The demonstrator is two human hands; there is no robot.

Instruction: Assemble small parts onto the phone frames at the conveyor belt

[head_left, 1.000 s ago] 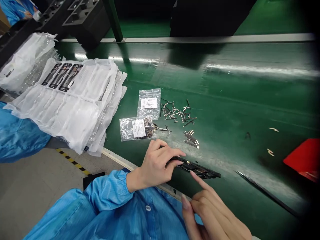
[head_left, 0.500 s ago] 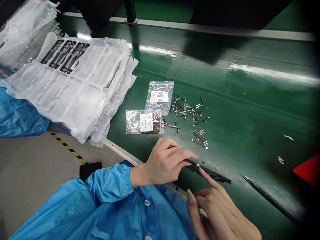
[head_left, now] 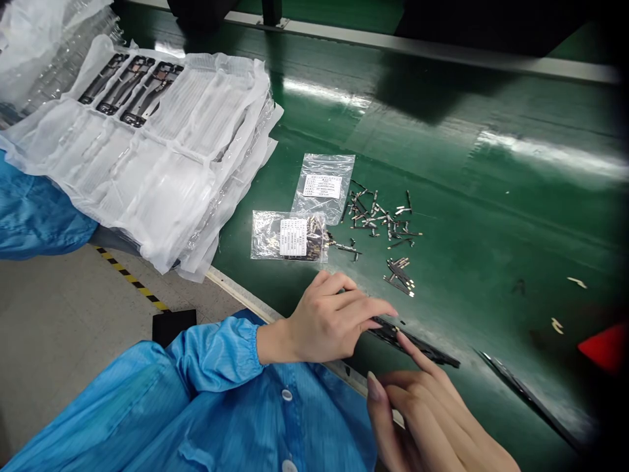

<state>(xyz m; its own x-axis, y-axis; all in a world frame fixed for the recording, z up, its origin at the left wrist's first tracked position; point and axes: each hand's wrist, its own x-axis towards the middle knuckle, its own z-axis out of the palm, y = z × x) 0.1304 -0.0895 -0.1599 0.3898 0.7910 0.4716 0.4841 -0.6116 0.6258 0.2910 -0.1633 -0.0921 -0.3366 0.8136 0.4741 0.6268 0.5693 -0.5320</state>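
Observation:
My left hand (head_left: 329,318) is closed in a pinch on the near end of a long, thin black part (head_left: 427,351) lying low over the green table. My right hand (head_left: 427,406) has its index finger stretched out, the tip touching a small gold-coloured spot on that part. Its thumb stands apart and the other fingers are curled, with nothing visible in them. Just beyond lies a small pile of dark strips with gold ends (head_left: 400,276). To the right rest slim pointed tweezers (head_left: 525,396).
Small dark metal-tipped pieces (head_left: 378,213) lie scattered beside two labelled clear bags (head_left: 289,236). At the left, stacked white-lined trays (head_left: 162,170) hold several black phone-like parts (head_left: 152,95). A red object (head_left: 604,347) sits far right. Blue sleeve fabric (head_left: 42,210) shows at the left.
The camera view has shifted slightly, so the trays and bags appear moved a little. Both hands keep the same pose on the black part.

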